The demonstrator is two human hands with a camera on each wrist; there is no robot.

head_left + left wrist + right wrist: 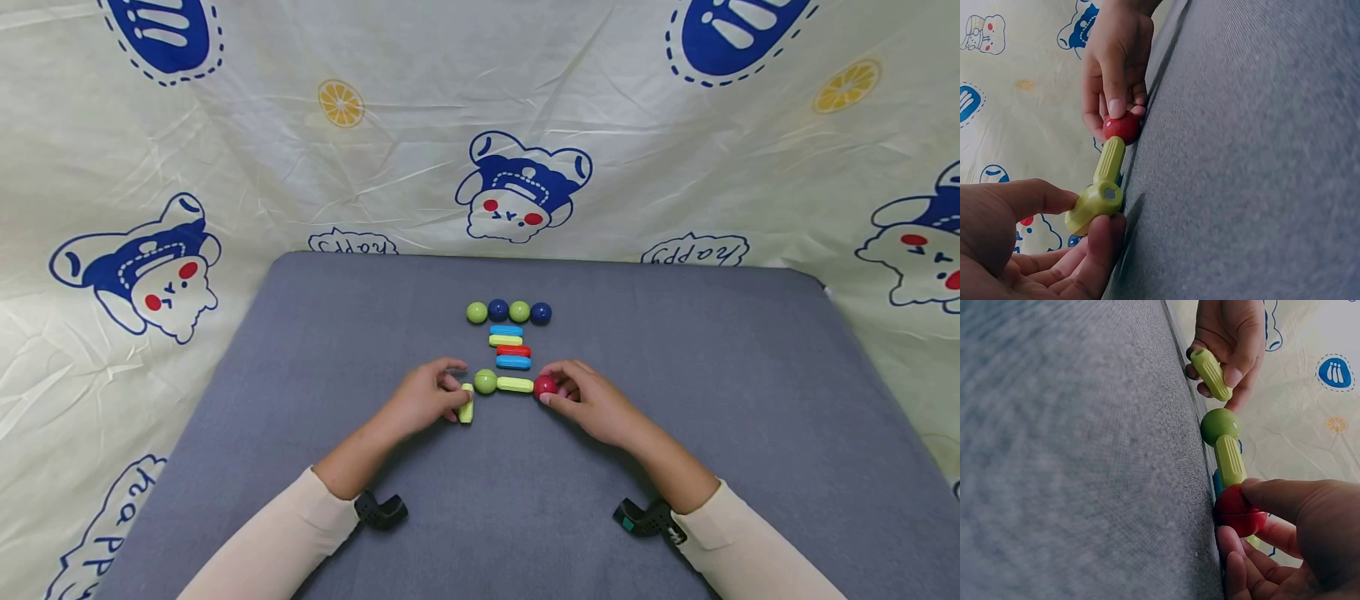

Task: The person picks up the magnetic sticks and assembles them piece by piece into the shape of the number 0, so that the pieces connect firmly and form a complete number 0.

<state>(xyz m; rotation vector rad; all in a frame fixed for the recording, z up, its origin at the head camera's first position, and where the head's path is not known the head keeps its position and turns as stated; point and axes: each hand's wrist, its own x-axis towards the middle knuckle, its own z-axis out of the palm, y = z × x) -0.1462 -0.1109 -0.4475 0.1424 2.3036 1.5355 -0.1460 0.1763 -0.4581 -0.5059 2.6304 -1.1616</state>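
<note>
My left hand [427,395] pinches a short yellow-green ribbed rod [467,404] between thumb and fingers. A dark grey disc shows in the end of that rod [1110,194] in the left wrist view. Just right of it sits a green ball [486,382], joined in a row with a second yellow-green rod [515,384] and a red ball [545,386]. The red ball is at the right end, where my right hand [592,402] grips it with thumb and fingertips. In the right wrist view the held rod [1211,374] lies close beyond the green ball [1219,426].
Behind the row lie several rods side by side: a blue rod [513,362], a red rod [513,352], a yellow-green one [506,341] and another blue one [506,331]. Farther back, green and dark blue balls [498,310] form a line on the grey table [675,350].
</note>
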